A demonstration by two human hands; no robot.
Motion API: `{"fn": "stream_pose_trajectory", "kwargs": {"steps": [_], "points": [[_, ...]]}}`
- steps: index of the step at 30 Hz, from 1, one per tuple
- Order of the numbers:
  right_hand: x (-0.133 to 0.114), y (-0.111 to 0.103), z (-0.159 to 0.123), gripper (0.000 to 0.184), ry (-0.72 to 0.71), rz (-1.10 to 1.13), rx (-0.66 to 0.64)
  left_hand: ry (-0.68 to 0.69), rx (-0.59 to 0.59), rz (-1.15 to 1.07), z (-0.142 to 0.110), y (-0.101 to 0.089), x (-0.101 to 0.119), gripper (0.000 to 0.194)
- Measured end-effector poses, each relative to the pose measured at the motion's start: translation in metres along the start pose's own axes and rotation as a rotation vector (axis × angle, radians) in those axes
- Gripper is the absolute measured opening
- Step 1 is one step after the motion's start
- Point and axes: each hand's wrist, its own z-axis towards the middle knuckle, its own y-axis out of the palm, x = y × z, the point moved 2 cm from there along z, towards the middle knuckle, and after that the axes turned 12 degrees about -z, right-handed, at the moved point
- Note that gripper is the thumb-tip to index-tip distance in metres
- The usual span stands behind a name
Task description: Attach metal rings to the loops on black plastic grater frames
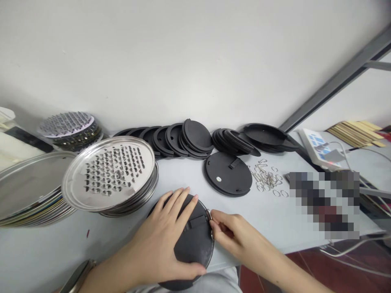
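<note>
My left hand lies spread over a black round disc, which is tilted up off the table edge, with the thumb along its lower rim. A small black strap crosses the disc's face. My right hand is at the disc's right rim, its fingertips pinching a small metal ring fitted there. Part of the ring is hidden by those fingers. Another black disc with a similar strap lies flat farther up the table, and a heap of loose metal rings and clips sits to its right.
A stack of perforated steel discs stands left of my hands, with wider metal discs beyond it. Stacked black discs lean along the wall. Wooden sticks and a white device sit back right. A pixelated patch covers the table's right part.
</note>
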Motion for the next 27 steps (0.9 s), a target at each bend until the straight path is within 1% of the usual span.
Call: {"fn": "stream_pose_trajectory", "kwargs": {"steps": [7, 16, 23, 27], "points": [[0.001, -0.001, -0.001, 0.029, -0.017, 0.002, -0.003, -0.005, -0.013, 0.000, -0.001, 0.000, 0.000, 0.109], [0.001, -0.011, 0.004, 0.024, -0.107, -0.107, -0.071, 0.005, -0.010, -0.007, -0.001, 0.000, -0.001, 0.109], [-0.003, -0.012, 0.004, 0.026, -0.137, -0.054, -0.058, 0.004, 0.001, -0.027, 0.000, -0.001, 0.001, 0.110], [-0.008, -0.010, 0.003, 0.026, -0.111, -0.034, -0.042, 0.006, 0.008, -0.038, 0.001, -0.002, 0.001, 0.111]]}}
